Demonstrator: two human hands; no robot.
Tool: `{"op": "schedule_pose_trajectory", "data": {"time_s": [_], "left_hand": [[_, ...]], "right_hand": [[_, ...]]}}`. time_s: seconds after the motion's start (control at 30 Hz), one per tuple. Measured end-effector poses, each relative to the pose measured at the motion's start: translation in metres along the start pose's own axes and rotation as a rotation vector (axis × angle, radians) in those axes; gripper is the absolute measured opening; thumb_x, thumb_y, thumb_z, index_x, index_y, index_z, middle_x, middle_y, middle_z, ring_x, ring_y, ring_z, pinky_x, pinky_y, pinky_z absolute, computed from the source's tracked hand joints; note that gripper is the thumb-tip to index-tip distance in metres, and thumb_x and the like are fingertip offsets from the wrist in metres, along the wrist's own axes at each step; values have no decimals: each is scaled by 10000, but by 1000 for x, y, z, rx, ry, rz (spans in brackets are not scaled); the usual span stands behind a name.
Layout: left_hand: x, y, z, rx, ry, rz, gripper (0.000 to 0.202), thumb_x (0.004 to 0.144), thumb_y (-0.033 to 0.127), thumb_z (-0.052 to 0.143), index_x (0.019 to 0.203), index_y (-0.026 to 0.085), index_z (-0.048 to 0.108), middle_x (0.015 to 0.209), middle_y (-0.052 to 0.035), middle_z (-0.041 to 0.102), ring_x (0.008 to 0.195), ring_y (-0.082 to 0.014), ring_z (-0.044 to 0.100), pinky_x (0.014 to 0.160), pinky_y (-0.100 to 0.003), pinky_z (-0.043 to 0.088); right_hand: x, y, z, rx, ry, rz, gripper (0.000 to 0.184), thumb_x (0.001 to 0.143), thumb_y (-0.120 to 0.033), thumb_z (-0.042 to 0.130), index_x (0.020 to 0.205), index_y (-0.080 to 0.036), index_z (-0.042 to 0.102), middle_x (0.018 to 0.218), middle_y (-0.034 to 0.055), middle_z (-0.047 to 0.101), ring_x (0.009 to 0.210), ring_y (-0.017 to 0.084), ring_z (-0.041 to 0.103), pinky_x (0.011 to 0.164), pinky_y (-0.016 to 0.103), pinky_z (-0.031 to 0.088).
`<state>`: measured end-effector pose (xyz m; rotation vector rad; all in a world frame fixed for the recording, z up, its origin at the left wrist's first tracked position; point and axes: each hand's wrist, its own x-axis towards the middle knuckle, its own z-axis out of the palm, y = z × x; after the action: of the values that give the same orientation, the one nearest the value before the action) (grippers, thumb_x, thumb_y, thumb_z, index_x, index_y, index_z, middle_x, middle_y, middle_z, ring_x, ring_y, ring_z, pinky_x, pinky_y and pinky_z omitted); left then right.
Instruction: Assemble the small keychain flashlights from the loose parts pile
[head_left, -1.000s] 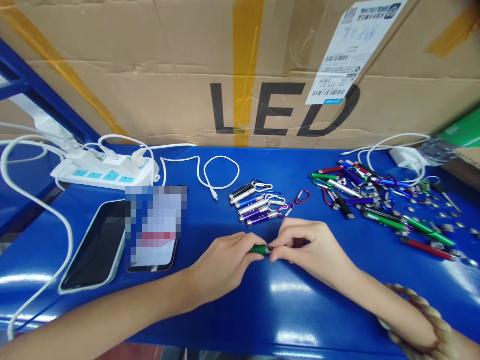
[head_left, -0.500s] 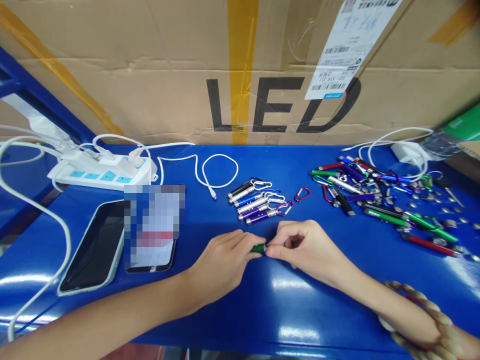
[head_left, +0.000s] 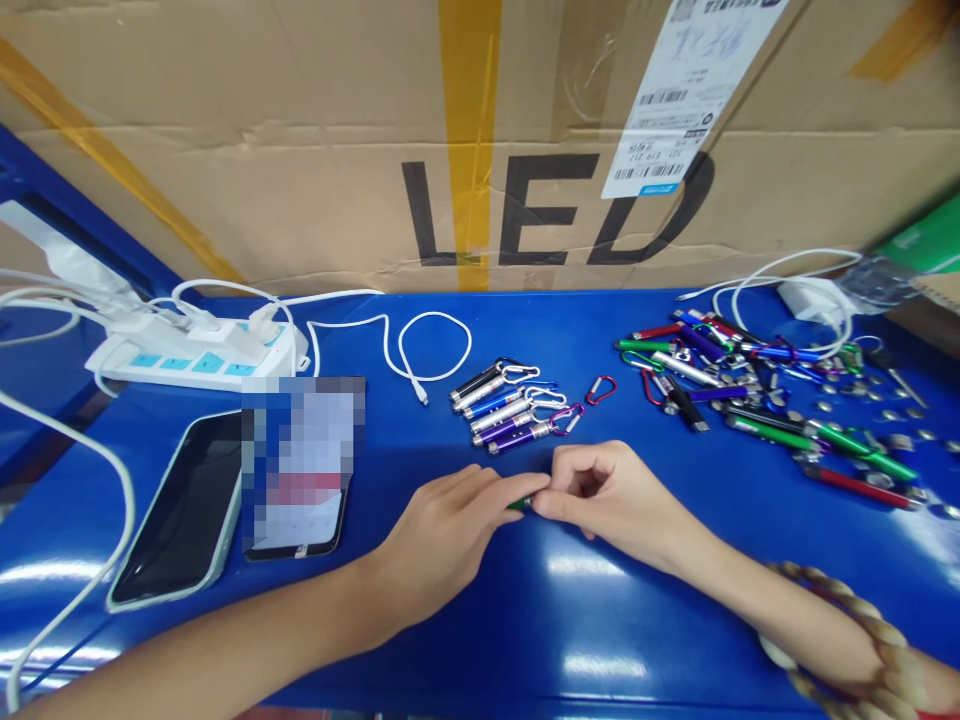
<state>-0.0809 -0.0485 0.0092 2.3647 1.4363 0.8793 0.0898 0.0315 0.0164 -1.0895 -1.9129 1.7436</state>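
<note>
My left hand (head_left: pixel 457 535) is closed around a small green keychain flashlight (head_left: pixel 521 502), most of which its fingers hide. My right hand (head_left: pixel 604 495) meets it from the right, thumb and forefinger pinched on the flashlight's end. Whether a small part sits in that pinch, I cannot make out. Just beyond the hands lies a row of several keychain flashlights (head_left: pixel 499 405) in black, silver, blue and purple, with carabiner clips attached. A loose red carabiner (head_left: pixel 601 389) rests to the right of the row.
At the right is a pile of loose flashlights (head_left: pixel 705 370) with scattered button cells (head_left: pixel 889 414). Two phones, one dark (head_left: pixel 176 510) and one lit (head_left: pixel 300 535), lie at left by a white power strip (head_left: pixel 199 368). A large cardboard box (head_left: pixel 315 150) stands behind.
My left forefinger has stretched forward over the green flashlight, covering more of it. My right hand keeps its pinch at the end. The view has shifted slightly.
</note>
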Motion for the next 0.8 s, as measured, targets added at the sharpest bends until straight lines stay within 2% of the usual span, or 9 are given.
{"op": "schedule_pose_trajectory", "data": {"time_s": [0.13, 0.27, 0.37, 0.47, 0.53, 0.63, 0.7, 0.8], "left_hand": [[2, 1, -2, -6, -15, 26, 286, 977, 213, 282, 1085, 140, 536, 684, -20, 605, 584, -131, 549, 519, -218, 455], [1, 1, -1, 4, -9, 11, 257, 968, 199, 298, 1050, 138, 534, 676, -19, 605, 576, -140, 543, 529, -238, 449], [0, 0, -1, -47, -22, -46, 227, 954, 170, 323, 1040, 145, 532, 702, -19, 613, 599, -140, 559, 561, -244, 455], [0, -1, -2, -131, -35, -114, 203, 938, 148, 354, 1044, 147, 528, 748, -26, 626, 642, -137, 582, 595, -237, 467], [0, -2, -2, -165, -42, -131, 201, 931, 141, 364, 1052, 148, 524, 769, -30, 634, 663, -138, 592, 617, -238, 475], [-1, -1, -2, -192, -54, -143, 205, 924, 136, 366, 1060, 144, 519, 771, -33, 635, 671, -140, 597, 631, -243, 482], [-1, -1, -2, -215, -66, -149, 211, 919, 124, 363, 1063, 141, 517, 762, -30, 631, 668, -138, 595, 633, -239, 479], [-1, -1, -2, -244, -83, -139, 225, 914, 104, 351, 1058, 139, 520, 756, -26, 624, 663, -133, 587, 630, -232, 469]], "right_hand": [[-1, 1, -1, -30, -8, 4, 349, 657, -387, 672, 475, -151, 491, 430, -51, 434, 409, 39, 335, 392, 182, 243], [-3, 2, -1, -64, 47, -97, 346, 684, -383, 674, 493, -145, 511, 467, -35, 470, 426, 46, 366, 399, 183, 282], [-4, 2, 0, -141, 134, -242, 267, 701, -348, 694, 564, -145, 588, 504, -28, 515, 434, 51, 414, 401, 177, 337], [-5, 2, -1, -229, 212, -397, 152, 705, -299, 717, 725, -156, 667, 585, -20, 571, 446, 51, 459, 409, 168, 396], [-6, 1, -4, -288, 247, -509, 148, 721, -271, 711, 818, -163, 685, 673, -3, 608, 472, 51, 492, 424, 164, 431], [-8, 2, -10, -454, 232, -732, 98, 804, -220, 631, 868, -183, 695, 796, 21, 641, 572, 58, 571, 496, 163, 472], [-9, 3, -15, -614, 199, -868, 126, 846, -175, 577, 891, -201, 691, 854, 15, 654, 594, 47, 583, 500, 159, 455], [-12, 5, -21, -787, 189, -974, 151, 873, -141, 535, 918, -203, 665, 881, -1, 664, 569, 35, 565, 467, 167, 408]]}}
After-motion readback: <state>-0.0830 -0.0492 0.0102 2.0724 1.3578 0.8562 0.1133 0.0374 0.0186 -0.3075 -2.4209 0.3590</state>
